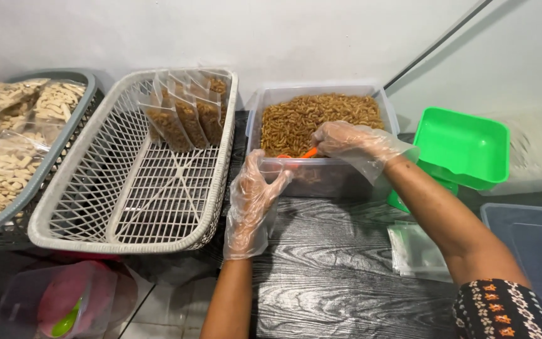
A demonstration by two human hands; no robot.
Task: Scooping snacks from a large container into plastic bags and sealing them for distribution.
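From the head camera we see the clear tub [321, 172] of brown curled snacks [318, 119] standing on the dark surface [327, 270]. Our gloved right hand [345, 139] is inside the tub, clenched around an orange scoop [309, 152]. Our gloved left hand [253, 198] grips the tub's near rim. Just left of the tub sits a white basket [133, 182] with filled pouches [183, 119]; right of the tub, a green tray [462, 147].
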